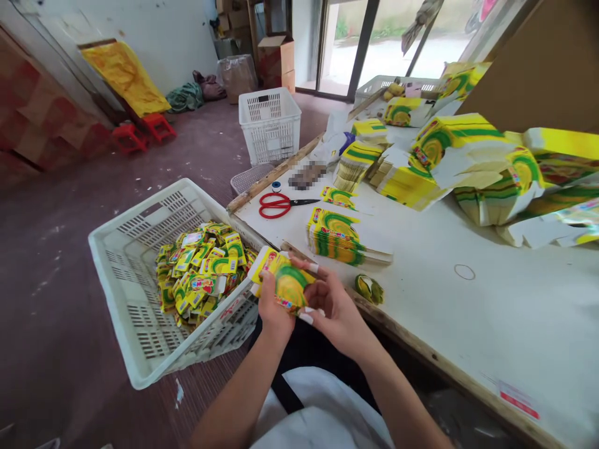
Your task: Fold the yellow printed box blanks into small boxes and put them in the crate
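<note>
A small yellow-and-green printed carton [291, 284] is held up in front of me, over the table's near edge. My left hand [275, 310] grips its lower left side, the thumb pressed on the front. At the carton's right end, my right hand [330, 302] pinches with thumb and curled fingers. White flaps stick out on the carton's left end. Just beyond my hands, a stack of flattened cartons [334, 237] lies on the white table [421, 299]. To the left is a white plastic crate [140, 321] with many small yellow cartons [201, 268] piled inside.
Red-handled scissors [275, 205] lie by the table's wooden edge. Larger stacks of yellow cartons [456, 149] lean at the back right. A rubber band [465, 272] and a crumpled yellow-green piece [369, 289] are on the table. Another white crate [271, 125] stands on the floor beyond.
</note>
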The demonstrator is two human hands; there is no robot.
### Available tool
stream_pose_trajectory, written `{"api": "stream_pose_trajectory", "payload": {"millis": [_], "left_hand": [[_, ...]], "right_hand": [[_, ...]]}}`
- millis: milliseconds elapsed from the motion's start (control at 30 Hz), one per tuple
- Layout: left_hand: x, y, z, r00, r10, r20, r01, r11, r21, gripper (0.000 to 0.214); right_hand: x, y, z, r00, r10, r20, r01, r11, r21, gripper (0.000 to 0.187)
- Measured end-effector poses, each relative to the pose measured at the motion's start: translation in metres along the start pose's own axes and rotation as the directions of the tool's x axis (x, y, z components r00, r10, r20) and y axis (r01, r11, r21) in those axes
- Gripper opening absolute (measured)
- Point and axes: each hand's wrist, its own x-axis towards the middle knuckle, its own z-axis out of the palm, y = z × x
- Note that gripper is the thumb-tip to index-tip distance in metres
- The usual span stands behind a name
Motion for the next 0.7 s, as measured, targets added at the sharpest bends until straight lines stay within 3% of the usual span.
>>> {"api": "stream_pose_trajectory", "payload": {"millis": [67,167,367,467,533,600,667,700], "left_hand": [[0.002,0.0,-0.002,0.991,0.092,-0.097,-0.087,0.995,0.052,0.047],[0.002,-0.005,-0.01,0.976,0.156,-0.151,-0.127,0.975,0.184,0.045],[-0.003,-0.011,-0.018,0.998,0.059,0.027,-0.064,0.965,0.253,0.045],[0.0,-0.01,-0.018,0.999,-0.025,0.047,0.014,0.977,0.213,0.032],[0.002,-0.006,-0.021,0.999,-0.017,0.04,0.008,0.978,0.207,0.032],[0.004,0.002,-0.026,0.994,0.107,0.026,-0.11,0.966,0.236,0.034],[0.005,0.016,-0.031,0.951,0.297,0.08,-0.307,0.893,0.33,0.04],[0.005,0.023,-0.032,0.919,0.362,0.159,-0.395,0.823,0.408,0.046]], "right_hand": [[-0.006,0.005,0.011,0.999,0.035,0.037,-0.038,0.997,0.073,0.064],[-0.007,0.01,0.013,0.997,0.071,0.0,-0.071,0.997,-0.031,0.055],[0.003,0.011,-0.01,0.985,0.02,-0.172,-0.027,0.999,-0.036,0.03],[0.003,0.008,-0.022,0.975,-0.024,-0.223,0.007,0.997,-0.077,0.023],[0.001,0.004,-0.031,0.955,-0.137,-0.262,0.083,0.975,-0.205,0.023],[-0.001,-0.003,-0.039,0.917,-0.312,-0.249,0.18,0.88,-0.44,0.028],[-0.003,-0.011,-0.045,0.864,-0.48,-0.154,0.258,0.684,-0.683,0.032],[-0.004,-0.015,-0.045,0.841,-0.534,-0.085,0.287,0.574,-0.767,0.033]]}}
